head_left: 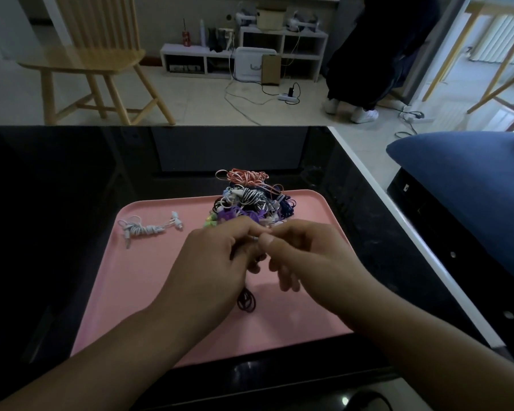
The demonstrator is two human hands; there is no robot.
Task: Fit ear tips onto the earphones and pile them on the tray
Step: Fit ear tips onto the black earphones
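1. Glossy black countertop (72, 203) with a white edge fills the foreground; beyond it lie a pale tiled floor, a wooden chair (92, 54) and a low white shelf (244, 51).
2. A smooth pink plastic tray (131, 277) with rounded corners sits on the countertop.
3. A tangled pile of coloured earphones (247, 200) rests at the tray's far edge; a coiled white pair (149, 228) lies apart, to the left.
4. Above the tray, the left hand (211, 262) and right hand (300, 253) meet, fingertips pinching a dark earphone cord (245, 301) that dangles in loops.
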